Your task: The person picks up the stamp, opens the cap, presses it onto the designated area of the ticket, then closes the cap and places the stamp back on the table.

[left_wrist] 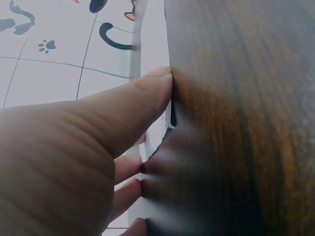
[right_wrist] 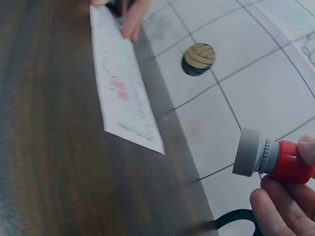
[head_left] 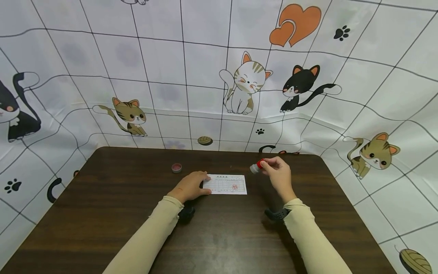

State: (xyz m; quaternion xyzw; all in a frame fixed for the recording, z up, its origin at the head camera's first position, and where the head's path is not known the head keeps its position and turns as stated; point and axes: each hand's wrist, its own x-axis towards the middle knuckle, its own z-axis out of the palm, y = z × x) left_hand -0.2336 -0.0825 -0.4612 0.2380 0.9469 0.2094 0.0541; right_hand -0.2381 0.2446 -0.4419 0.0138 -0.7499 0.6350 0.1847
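A white printed form point(head_left: 224, 184) with a ruled grid and a red stamp mark lies on the dark wooden table. My left hand point(head_left: 190, 186) holds it at its left end, thumb at the near edge and fingers at the far edge. The torn-looking end of the form point(left_wrist: 156, 140) shows between thumb and fingers in the left wrist view. Raised to the right of the form, my right hand point(head_left: 280, 175) pinches a hand stamp point(right_wrist: 273, 156) by its red handle. Its wide grey end points left, apart from the paper.
A small round container point(head_left: 176, 168), reddish inside, sits on the table point(head_left: 212, 236) behind and left of my left hand. A white cat-patterned sheet point(head_left: 164, 91) hangs behind the table and at both sides. Dark bands are around both wrists.
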